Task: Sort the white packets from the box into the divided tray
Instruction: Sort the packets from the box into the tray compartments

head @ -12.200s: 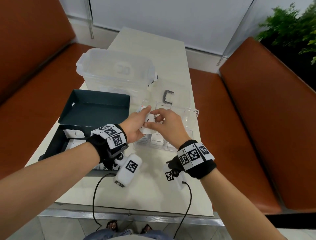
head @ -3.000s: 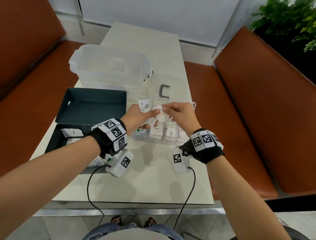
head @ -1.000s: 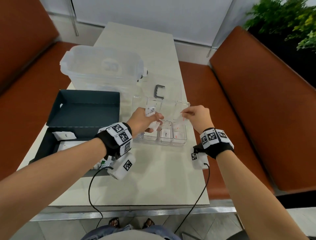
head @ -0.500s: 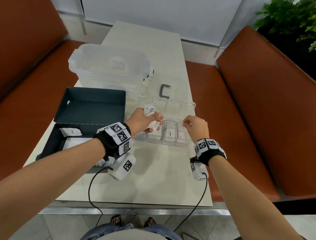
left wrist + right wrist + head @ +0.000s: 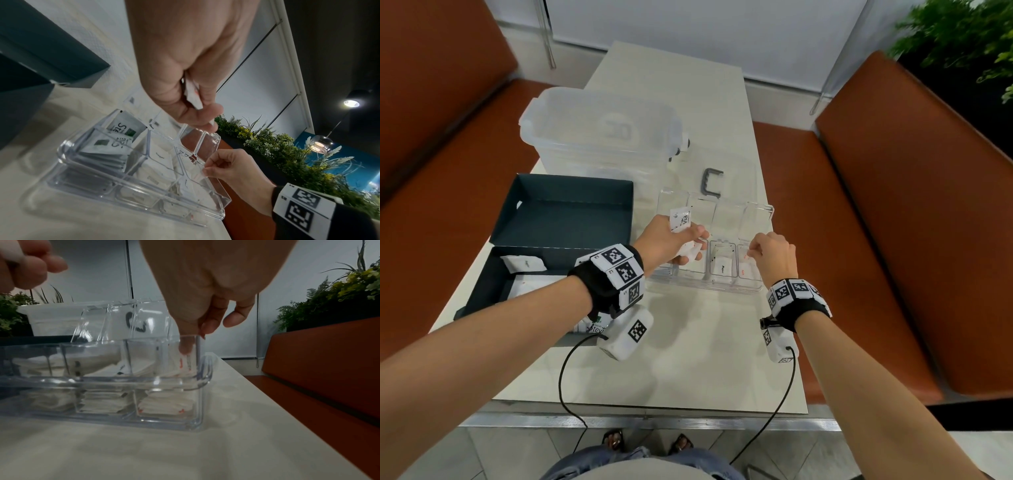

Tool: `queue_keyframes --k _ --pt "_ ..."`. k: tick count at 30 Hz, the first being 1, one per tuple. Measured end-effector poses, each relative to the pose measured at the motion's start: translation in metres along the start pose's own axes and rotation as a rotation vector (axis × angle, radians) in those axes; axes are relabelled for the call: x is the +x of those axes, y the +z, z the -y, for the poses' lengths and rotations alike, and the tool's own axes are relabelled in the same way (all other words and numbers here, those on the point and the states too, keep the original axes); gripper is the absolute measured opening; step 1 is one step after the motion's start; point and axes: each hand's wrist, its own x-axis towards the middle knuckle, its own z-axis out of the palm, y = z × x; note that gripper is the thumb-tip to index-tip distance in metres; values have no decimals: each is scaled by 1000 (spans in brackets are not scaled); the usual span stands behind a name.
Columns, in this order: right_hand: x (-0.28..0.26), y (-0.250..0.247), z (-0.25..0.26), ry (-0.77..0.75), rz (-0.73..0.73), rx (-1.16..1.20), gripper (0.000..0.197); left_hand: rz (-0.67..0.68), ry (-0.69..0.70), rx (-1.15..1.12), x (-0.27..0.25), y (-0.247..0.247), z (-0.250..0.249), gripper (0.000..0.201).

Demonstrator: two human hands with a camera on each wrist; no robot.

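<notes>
The clear divided tray (image 5: 705,292) (image 5: 68,162) (image 5: 123,379) lies mid-table with white packets in its near compartments. My left hand (image 5: 690,240) (image 5: 197,104) (image 5: 30,267) hovers over the tray's left side and grips a small bunch of white packets (image 5: 681,219) (image 5: 193,97). My right hand (image 5: 751,251) (image 5: 207,168) (image 5: 197,335) reaches into the rightmost near compartment. Its thumb and forefinger pinch a white packet with red print (image 5: 182,365), held upright inside that compartment. The dark box (image 5: 482,291) stands open on the left with more white packets (image 5: 524,263) in it.
A large clear storage tub (image 5: 599,130) stands behind the box. A grey C-shaped handle (image 5: 710,183) lies behind the tray on a clear lid. Brown benches (image 5: 911,240) flank the table on both sides. Wrist cables hang over the near table edge (image 5: 654,404).
My right hand has come down from above the tray's right side into the rightmost near compartment with its packet. The left hand has stayed over the tray with its bunch.
</notes>
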Motion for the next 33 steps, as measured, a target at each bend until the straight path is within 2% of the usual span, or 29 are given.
queue_keyframes --k 9,13,16,18,21,24,29,33 --pt "0 -1 5 -6 55 -62 7 6 -50 -35 1 0 -1 21" --pt "-2 -12 11 -6 27 -14 11 51 -162 -152 1 0 -5 33" --pt "-6 -32 30 -40 -113 238 6 58 -257 -268 2 1 -10 39" --pt "-12 -44 48 -65 -151 408 2 40 -294 -302 2 2 -13 40" --pt "-21 -53 74 -63 -17 555 21 46 -326 -380 1 5 -18 39" --pt "-24 -50 88 -30 103 580 39 105 -313 -452 -1 7 -24 40" --pt "-21 -53 84 203 169 992 23 84 -317 -552 -2 7 -27 38" --pt "-16 -63 73 269 163 1168 12 59 -289 -533 -2 6 -27 30"
